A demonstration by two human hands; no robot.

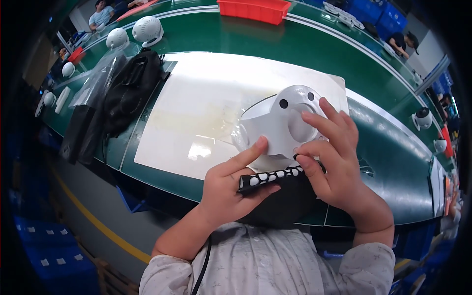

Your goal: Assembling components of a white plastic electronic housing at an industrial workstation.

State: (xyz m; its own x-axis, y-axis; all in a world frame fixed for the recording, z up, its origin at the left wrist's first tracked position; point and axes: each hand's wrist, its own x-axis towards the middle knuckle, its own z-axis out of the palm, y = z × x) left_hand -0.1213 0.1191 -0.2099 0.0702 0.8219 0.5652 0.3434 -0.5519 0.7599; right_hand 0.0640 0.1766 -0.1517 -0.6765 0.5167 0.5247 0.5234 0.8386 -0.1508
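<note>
A white plastic housing (263, 125) with a round recess lies tilted on a pale sheet. On its far part sit two black round pads (283, 103). My left hand (227, 188) is closed on a black strip with white round spots (268, 177), and its index finger touches the near left of the housing. Between the thumb and index finger of my right hand (334, 157) is a small black round pad (296, 157), by the housing's near edge. The other fingers of that hand reach over the recess.
The pale sheet (182, 108) covers part of a green table (388, 152). At the left lie a black bag (132, 88) and clear plastic wrap. White round devices (147, 30) stand beyond. A red bin (253, 11) is at the far side; people sit farther off.
</note>
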